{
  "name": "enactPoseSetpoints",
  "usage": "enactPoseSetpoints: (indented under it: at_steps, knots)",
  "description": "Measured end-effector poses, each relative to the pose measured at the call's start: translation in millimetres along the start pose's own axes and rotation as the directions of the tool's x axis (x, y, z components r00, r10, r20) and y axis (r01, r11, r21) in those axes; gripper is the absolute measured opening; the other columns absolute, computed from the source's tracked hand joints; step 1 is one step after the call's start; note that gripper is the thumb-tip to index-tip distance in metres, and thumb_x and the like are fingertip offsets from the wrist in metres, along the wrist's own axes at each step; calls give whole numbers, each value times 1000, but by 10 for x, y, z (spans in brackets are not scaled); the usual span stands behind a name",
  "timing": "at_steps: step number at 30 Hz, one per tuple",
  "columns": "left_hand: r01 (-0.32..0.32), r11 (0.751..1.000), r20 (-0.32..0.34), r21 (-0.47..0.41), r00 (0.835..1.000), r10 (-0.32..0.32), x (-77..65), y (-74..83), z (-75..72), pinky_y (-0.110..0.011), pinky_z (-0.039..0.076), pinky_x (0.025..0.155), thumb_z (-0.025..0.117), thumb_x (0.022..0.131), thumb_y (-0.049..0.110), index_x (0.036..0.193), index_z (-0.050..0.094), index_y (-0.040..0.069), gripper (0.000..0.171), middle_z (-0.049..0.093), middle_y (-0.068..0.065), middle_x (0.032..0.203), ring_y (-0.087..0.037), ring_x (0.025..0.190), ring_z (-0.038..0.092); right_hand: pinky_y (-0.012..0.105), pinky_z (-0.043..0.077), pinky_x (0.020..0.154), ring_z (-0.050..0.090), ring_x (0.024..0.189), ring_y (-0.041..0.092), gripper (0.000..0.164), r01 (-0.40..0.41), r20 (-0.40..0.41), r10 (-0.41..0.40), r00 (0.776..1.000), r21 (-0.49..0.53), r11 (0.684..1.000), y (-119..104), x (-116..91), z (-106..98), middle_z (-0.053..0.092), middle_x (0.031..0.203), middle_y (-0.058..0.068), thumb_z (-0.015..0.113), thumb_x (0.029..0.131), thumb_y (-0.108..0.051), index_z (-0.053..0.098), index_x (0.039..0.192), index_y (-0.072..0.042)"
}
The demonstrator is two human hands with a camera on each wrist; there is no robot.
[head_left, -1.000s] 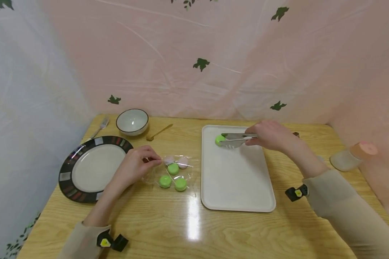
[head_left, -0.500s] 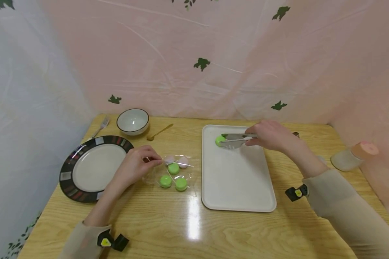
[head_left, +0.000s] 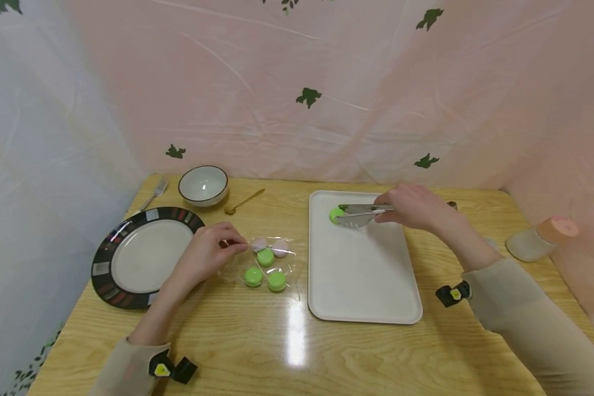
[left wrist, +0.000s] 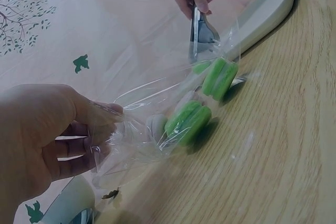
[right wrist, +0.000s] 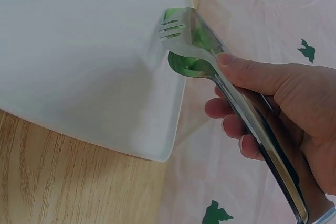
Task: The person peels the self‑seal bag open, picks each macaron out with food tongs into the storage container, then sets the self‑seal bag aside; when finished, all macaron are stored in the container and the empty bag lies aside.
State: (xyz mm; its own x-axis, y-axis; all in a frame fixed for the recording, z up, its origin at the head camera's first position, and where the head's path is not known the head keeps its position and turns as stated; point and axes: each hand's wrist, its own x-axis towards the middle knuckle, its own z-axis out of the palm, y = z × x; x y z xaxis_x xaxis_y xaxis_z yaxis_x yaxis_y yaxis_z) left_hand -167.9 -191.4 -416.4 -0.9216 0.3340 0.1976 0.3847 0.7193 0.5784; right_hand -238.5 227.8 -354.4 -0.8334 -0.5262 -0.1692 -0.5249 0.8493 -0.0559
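Note:
My left hand pinches the gathered end of a clear plastic bag at the table's middle. Green macarons and pale pink macarons show through the film. In my right hand I hold metal tongs over the white tray. One tong tip is slotted like a fork, the other spoon-shaped. Between those tips, near the tray's far left corner, lies a single green macaron. The tips partly hide it in the right wrist view.
Left of the bag is a large dark-rimmed plate, partly behind my left arm. Farther back are a fork, a white bowl and a gold spoon. A jar with a peach lid stands at the right.

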Motion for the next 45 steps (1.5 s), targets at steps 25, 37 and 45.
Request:
enactPoseSetpoints:
  at_steps: [25, 37, 45]
  knots:
    - [5, 1000, 18, -1, 1000, -5, 3, 0, -11, -21, 50, 66, 71, 84, 28, 84, 73, 23, 6, 64, 12, 81, -3, 73, 58, 42, 53, 78, 67, 87, 21, 36, 8, 36, -9, 999, 13, 1000, -3, 6, -68, 72, 103, 5, 70, 83, -35, 70, 111, -12]
    - [-2, 1000, 10, -18, 1000, 2, 1, 4, -13, -22, 50, 66, 70, 86, 25, 80, 72, 25, 6, 64, 13, 80, -3, 73, 58, 37, 52, 73, 61, 75, 12, 34, 6, 33, -7, 999, 25, 1000, 9, 26, -63, 72, 92, -1, 71, 82, -35, 72, 107, -13]
    - [5, 1000, 14, -19, 1000, -4, -1, 1, -12, -22, 50, 66, 71, 85, 24, 81, 72, 27, 5, 64, 13, 80, -3, 73, 57, 36, 52, 72, 59, 74, 11, 34, -17, 37, 16, 999, 35, 999, 11, 34, -56, 71, 91, -3, 73, 81, -36, 72, 106, -14]
